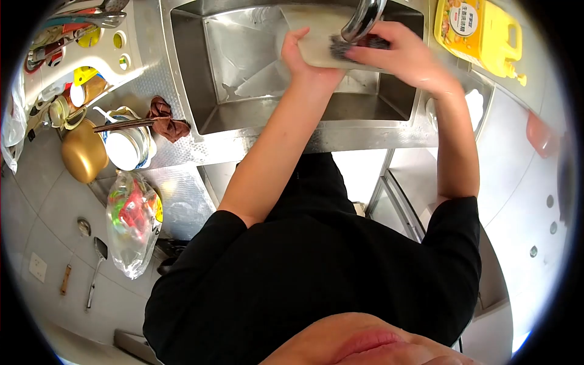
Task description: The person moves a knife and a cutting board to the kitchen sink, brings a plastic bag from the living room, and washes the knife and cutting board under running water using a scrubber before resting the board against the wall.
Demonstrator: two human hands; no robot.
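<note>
A pale, flat, board-like item [315, 27] is held over the sink [234, 45], under the tap [365, 18]. My left hand [309, 64] supports it from the near left side, thumb raised along the edge and fingers hidden beneath. On its upper face, my right hand [409, 58] presses a dark grey scouring pad [342, 48], with fingers closed around it. The tap covers part of the board, and its far edge is hard to make out. Water shines on the sink floor.
Left of the sink lie a brown cloth [165, 118], chopsticks [121, 125], stacked white bowls [125, 149] and a gold pot [84, 151]. A utensil rack [125, 61] stands behind them. A yellow detergent jug [477, 33] stands on the right. A plastic bag [134, 225] hangs at lower left.
</note>
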